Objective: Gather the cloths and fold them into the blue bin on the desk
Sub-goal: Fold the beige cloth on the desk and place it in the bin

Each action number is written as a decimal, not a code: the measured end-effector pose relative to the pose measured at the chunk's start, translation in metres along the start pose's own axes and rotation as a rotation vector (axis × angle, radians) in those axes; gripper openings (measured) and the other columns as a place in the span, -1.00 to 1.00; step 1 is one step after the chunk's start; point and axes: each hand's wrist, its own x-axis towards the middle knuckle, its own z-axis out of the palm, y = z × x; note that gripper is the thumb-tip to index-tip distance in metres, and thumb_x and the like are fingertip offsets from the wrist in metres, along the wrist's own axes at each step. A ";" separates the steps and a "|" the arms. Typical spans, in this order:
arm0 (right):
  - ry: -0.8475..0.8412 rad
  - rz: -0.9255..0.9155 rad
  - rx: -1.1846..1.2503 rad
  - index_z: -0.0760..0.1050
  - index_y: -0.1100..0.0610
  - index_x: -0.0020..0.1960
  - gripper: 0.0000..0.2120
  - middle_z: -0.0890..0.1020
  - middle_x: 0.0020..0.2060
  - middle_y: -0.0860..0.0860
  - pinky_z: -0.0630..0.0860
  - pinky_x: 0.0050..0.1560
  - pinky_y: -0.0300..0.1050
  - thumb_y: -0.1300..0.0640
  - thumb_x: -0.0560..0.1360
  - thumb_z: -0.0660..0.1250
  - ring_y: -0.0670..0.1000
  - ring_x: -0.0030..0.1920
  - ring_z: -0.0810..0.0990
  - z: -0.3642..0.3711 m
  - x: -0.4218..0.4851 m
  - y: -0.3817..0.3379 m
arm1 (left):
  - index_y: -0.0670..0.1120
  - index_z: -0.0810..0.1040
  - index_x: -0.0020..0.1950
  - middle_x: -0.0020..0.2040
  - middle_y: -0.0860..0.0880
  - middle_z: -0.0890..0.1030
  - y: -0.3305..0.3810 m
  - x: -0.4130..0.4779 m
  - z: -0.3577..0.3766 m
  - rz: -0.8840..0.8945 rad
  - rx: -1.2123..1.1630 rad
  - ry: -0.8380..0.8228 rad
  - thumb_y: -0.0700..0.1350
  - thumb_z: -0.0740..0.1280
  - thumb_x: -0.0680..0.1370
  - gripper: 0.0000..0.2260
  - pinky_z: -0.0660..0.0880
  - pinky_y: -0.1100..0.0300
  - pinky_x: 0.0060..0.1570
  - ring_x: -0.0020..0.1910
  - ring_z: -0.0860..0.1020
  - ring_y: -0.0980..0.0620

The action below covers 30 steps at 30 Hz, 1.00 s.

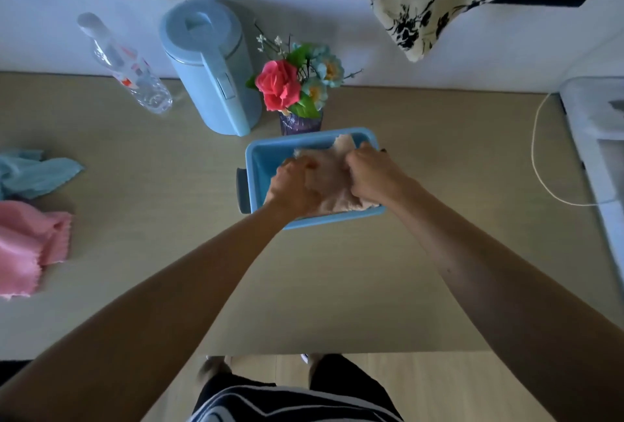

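Forearms reach across the desk (337,286); left hand (297,185) and right hand (374,175) both clutch the beige cloth (329,181) inside the blue bin (266,158). Hasty pressing could undo the fold; pink cloth (30,242) and teal cloth (33,173) lie well apart.

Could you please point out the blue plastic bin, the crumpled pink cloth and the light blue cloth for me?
Blue plastic bin (254,165): head view, on its left wall.
Crumpled pink cloth (25,246): head view, middle of the fabric.
Light blue cloth (35,173): head view, middle of the fabric.

Both hands, left (297,185) and right (373,173), fists on beige cloth (332,171) inside blue bin (260,158).
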 end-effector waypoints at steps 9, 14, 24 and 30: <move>-0.016 0.040 -0.050 0.11 0.28 0.54 -0.37 0.34 0.42 0.27 0.52 0.17 0.11 0.42 0.53 0.23 0.27 0.28 0.55 0.038 0.021 -0.010 | 0.01 0.49 0.39 0.32 -0.16 0.52 -0.003 0.025 0.026 -0.055 0.160 -0.123 -0.19 0.51 0.38 -0.42 0.58 -0.07 0.20 0.23 0.58 -0.25; -0.027 0.033 -0.124 0.28 0.30 0.46 -0.43 0.19 0.47 0.26 0.53 0.15 0.08 0.41 0.48 0.32 0.24 0.25 0.55 0.030 0.019 -0.015 | 0.00 0.42 0.43 0.33 -0.14 0.51 -0.001 0.030 0.028 -0.051 0.288 -0.207 -0.15 0.49 0.43 -0.41 0.57 -0.06 0.22 0.27 0.57 -0.22; -0.146 -0.126 -0.392 0.38 0.23 0.47 -0.61 0.25 0.50 0.28 0.42 0.38 0.12 0.24 0.65 0.15 0.22 0.43 0.41 0.042 0.034 -0.006 | -0.04 0.41 0.45 0.40 -0.13 0.39 -0.005 0.047 0.034 0.188 0.626 -0.187 -0.04 0.50 0.44 -0.40 0.37 -0.06 0.38 0.43 0.34 -0.17; -0.207 -0.023 -0.306 0.10 0.16 0.60 -0.39 0.17 0.53 0.25 0.39 0.39 0.18 0.26 0.61 0.25 0.26 0.50 0.28 0.070 0.054 -0.007 | -0.08 0.25 0.54 0.48 -0.14 0.31 -0.024 0.060 0.044 0.182 0.669 -0.256 0.00 0.54 0.41 -0.22 0.31 -0.09 0.40 0.50 0.25 -0.18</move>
